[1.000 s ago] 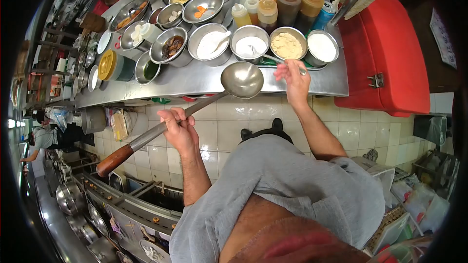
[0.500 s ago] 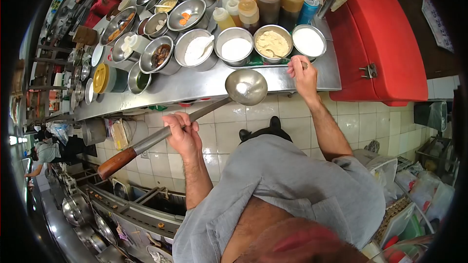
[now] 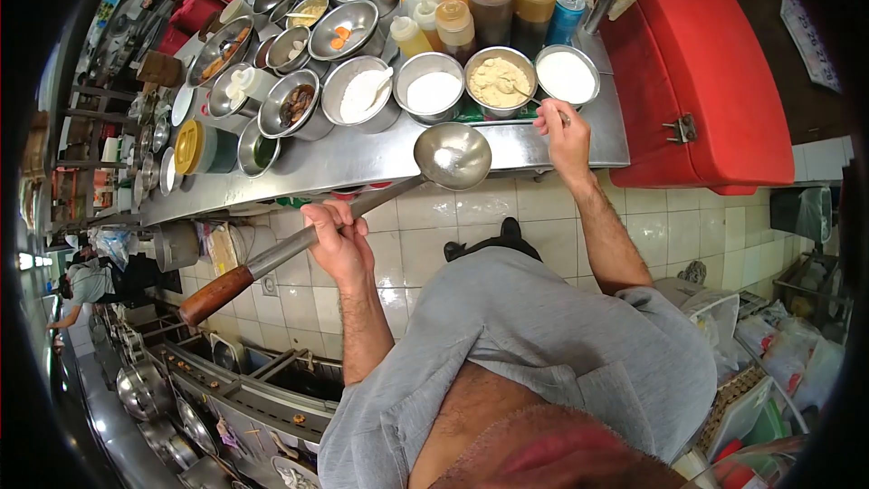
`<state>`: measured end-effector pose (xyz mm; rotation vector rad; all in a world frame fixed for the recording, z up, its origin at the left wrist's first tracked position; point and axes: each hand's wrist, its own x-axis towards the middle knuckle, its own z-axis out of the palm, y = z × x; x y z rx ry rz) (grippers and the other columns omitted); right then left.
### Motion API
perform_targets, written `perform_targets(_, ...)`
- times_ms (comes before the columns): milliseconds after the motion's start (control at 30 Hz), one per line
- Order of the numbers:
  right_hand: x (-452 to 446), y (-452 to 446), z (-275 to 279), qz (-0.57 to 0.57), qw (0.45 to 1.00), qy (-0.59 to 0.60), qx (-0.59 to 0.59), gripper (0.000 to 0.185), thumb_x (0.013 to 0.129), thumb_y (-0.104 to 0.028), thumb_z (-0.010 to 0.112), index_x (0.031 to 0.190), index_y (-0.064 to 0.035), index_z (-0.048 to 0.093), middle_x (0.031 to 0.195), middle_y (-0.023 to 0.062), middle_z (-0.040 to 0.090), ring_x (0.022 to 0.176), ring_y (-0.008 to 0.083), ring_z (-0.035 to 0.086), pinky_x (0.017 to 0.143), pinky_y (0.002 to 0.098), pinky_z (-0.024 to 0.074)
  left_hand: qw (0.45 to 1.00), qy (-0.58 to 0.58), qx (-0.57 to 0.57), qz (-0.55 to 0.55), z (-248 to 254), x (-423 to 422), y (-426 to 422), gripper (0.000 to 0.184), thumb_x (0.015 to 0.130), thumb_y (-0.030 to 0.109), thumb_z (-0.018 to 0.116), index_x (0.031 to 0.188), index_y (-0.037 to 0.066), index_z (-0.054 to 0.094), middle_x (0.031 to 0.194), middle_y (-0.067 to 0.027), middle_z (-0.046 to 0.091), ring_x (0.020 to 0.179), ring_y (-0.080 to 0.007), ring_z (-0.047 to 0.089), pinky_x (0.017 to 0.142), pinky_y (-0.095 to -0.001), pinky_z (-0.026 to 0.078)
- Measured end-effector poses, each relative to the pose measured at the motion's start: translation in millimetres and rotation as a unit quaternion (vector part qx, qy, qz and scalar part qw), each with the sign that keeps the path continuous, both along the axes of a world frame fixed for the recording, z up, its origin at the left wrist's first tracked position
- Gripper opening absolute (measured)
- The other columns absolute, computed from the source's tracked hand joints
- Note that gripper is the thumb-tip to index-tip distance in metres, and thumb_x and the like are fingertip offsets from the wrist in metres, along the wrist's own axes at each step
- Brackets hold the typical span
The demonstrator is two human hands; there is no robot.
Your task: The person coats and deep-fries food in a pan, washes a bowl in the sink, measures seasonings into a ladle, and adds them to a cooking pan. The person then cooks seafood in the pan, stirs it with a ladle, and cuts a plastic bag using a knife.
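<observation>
I'm standing in a kitchen, and surely a professional one. From where the grey-shirted person faces the counter, a long steel worktop runs at eleven o'clock, crowded with metal bowls of powders and chopped food; squeeze bottles cluster at twelve. Pans gleam between eight and nine, another person stands at nine, and a hefty ladle is out.

Fisheye-bent edges, glare on ladle

A grey short-sleeved shirt, open at the neck, tops dark trousers and black shoes.
</observation>
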<state>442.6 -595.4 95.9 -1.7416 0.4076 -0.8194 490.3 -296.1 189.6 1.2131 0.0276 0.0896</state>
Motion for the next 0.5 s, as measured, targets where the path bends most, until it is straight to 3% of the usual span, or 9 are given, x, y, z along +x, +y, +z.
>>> perform_targets(133, -1, 2, -1, 0.018, 0.994, 0.011, -0.105, 0.021, 0.09, -0.017, 0.048, 0.09, 0.0026, 0.057, 0.076, 0.0086, 0.061, 0.059, 0.0112, 0.057, 0.052, 0.0252, 0.0457, 1.0, 0.002, -0.003, -0.023, 2, 0, -1, 0.038, 0.089, 0.046, 0.046, 0.071, 0.013, 0.036, 0.066, 0.0014, 0.035, 0.06, -0.007, 0.038, 0.045, -0.0208, 0.032)
perform_targets(300, 12, -2, -10, -0.003, 0.99, 0.021, 0.143, 0.023, 0.091, -0.018, 0.047, 0.091, 0.0039, 0.056, 0.075, 0.0092, 0.06, 0.059, 0.0112, 0.057, 0.051, 0.0242, 0.0453, 1.0, -0.001, 0.001, -0.024, 2, 3, -4, 0.04, 0.09, 0.046, 0.043, 0.071, 0.011, 0.036, 0.064, 0.0001, 0.037, 0.058, -0.0072, 0.038, 0.043, -0.0206, 0.033)
perform_targets(500, 8, -13, -5, -0.014, 0.973, -0.06, 0.222, 0.026, 0.091, -0.02, 0.047, 0.092, 0.0051, 0.052, 0.075, 0.0114, 0.06, 0.059, 0.0138, 0.058, 0.05, 0.0234, 0.0465, 1.0, 0.001, 0.006, -0.002, 3, 6, -5, 0.043, 0.091, 0.046, 0.04, 0.069, 0.009, 0.035, 0.063, -0.0013, 0.038, 0.056, -0.0077, 0.037, 0.042, -0.0204, 0.034)
